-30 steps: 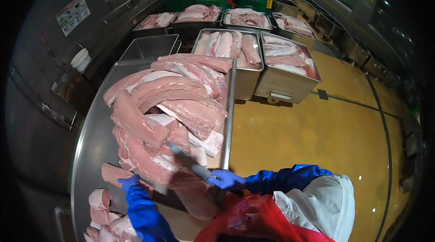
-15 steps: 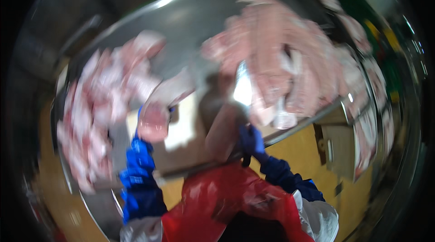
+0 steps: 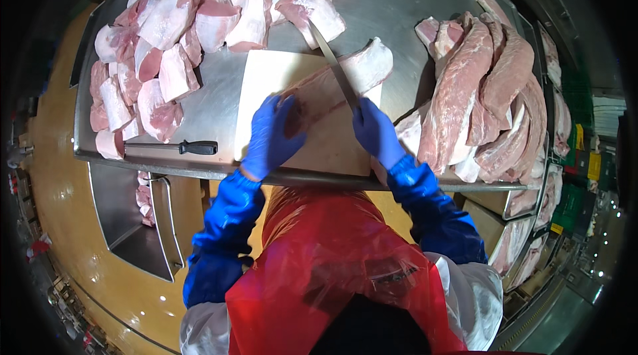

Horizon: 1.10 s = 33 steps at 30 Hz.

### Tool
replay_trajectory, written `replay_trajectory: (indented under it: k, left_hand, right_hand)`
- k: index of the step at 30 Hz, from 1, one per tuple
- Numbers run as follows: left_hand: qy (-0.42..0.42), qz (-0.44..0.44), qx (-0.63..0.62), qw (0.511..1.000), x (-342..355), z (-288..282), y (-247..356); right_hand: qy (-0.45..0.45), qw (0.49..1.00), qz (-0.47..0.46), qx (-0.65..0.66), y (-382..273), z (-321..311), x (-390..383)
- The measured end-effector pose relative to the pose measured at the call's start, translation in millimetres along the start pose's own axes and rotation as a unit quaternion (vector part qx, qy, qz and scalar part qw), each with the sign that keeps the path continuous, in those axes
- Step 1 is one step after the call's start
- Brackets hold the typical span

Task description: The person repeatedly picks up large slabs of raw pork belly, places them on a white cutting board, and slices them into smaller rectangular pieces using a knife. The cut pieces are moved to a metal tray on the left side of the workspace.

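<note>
A pork loin [image 3: 369, 63] lies diagonally on the white cutting board [image 3: 256, 69]. My left hand [image 3: 279, 132], gloved in blue, is at the loin's near end, fingers spread and touching it. My right hand [image 3: 375, 126] grips a long knife [image 3: 327, 49] by its handle, blade pointing forward across the loin. Short cut chunks [image 3: 166, 19] are piled to the left and back, with a second, black-handled knife [image 3: 197, 147] lying among their near edge. Long loins [image 3: 458, 89] are heaped to the right of the board.
The steel table [image 3: 379, 9] has its near edge just in front of my apron. An open steel bin [image 3: 129, 235] with some meat stands below left. Meat-filled trays [image 3: 512, 249] and green and yellow crates [image 3: 575, 202] stand at right, on a yellow floor [image 3: 73, 235].
My view has turned down onto the board. A loin now lies flat across it. My left hand's fingers have spread, and the knife in my right hand now reaches across the loin.
</note>
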State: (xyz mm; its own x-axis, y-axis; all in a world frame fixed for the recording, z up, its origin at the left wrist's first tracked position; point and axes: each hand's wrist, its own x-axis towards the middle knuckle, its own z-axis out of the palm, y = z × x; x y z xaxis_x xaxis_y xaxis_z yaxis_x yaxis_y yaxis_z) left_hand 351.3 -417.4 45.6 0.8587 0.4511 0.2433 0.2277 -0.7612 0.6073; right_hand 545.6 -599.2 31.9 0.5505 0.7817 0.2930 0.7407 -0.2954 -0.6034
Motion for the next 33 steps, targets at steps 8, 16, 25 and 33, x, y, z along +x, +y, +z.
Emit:
replay_trajectory:
  k: [8, 16, 25, 33]
  left_hand:
    - [-0.063, -0.090, 0.202, 0.973, 24, 61, -2]
    - [0.018, -0.138, 0.052, 0.989, 74, 44, -40]
    - [-0.204, -0.189, -0.487, 0.828, 165, 96, -108]
    - [-0.002, -0.272, -0.704, 0.656, 112, 120, -60]
  right_hand:
    - [-0.186, 0.976, 0.051, -0.106, -10, 2, -4]
    - [-0.289, 0.933, 0.183, -0.116, 24, 6, -53]
    - [-0.039, 0.875, 0.331, 0.351, 90, -37, 2]
    - [0.004, 0.841, 0.287, 0.459, 14, -6, 144]
